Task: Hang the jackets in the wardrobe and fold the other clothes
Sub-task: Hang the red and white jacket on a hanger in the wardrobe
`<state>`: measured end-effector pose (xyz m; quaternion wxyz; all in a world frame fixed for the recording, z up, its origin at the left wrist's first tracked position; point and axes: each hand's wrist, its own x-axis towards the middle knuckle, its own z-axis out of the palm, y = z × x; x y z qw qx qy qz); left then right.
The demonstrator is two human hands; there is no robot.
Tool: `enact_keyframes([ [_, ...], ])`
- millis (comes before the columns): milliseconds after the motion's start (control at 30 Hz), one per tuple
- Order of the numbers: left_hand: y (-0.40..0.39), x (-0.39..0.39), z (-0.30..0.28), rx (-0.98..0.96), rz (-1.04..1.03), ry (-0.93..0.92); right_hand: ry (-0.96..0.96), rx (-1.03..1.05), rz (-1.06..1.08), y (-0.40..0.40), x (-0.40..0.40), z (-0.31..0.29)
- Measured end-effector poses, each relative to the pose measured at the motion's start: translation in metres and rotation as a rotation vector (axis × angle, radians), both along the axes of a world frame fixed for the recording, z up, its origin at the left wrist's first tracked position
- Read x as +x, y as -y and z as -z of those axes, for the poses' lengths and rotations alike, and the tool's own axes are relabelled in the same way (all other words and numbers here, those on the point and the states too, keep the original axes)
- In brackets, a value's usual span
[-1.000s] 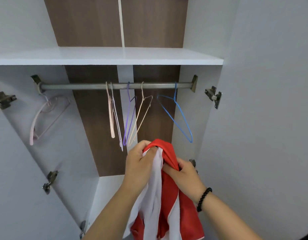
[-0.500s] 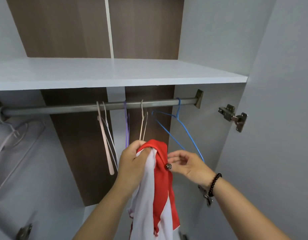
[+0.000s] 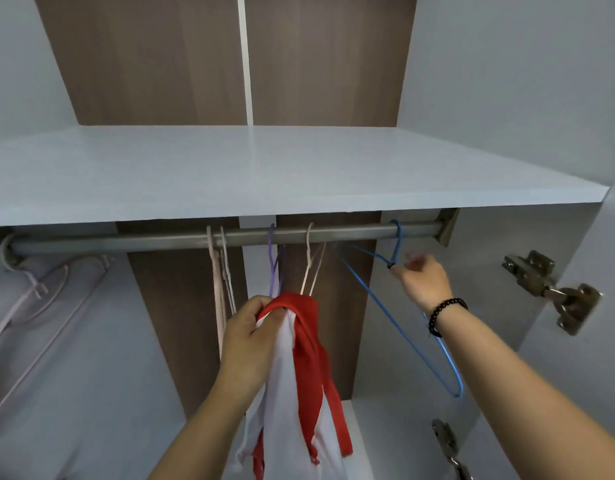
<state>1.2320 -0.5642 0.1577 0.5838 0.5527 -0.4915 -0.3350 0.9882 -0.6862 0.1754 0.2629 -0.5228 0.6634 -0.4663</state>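
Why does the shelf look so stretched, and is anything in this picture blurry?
In the head view the wide-angle lens bows the shelf and rail and stretches the edges. The right hand has smeared fingertips near the blue hanger, likely motion blur. The left hand and the red and white jacket look sharper. Lighting is soft and even, without hard glare.

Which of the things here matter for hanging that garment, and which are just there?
In use: red and white jacket, left hand, right hand, blue hanger, rail.
Just there: purple hanger, pink hanger, shelf, door hinge.
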Motion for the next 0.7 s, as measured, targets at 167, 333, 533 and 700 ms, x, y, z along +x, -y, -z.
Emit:
enact_keyframes([
  [167,0.020,-0.001,-0.007,-0.031,-0.052,0.000,-0.172,0.113,0.011,0.051,-0.007,0.023],
  [333,0.029,-0.005,-0.007,-0.055,-0.065,0.004,-0.122,0.188,-0.014,0.067,-0.009,0.049],
  [533,0.026,-0.016,-0.002,-0.059,-0.091,0.033,-0.024,-0.035,-0.008,0.069,-0.004,0.034],
  [700,0.015,-0.019,-0.002,-0.061,-0.103,0.039,-0.035,-0.097,-0.032,0.051,-0.001,0.017],
])
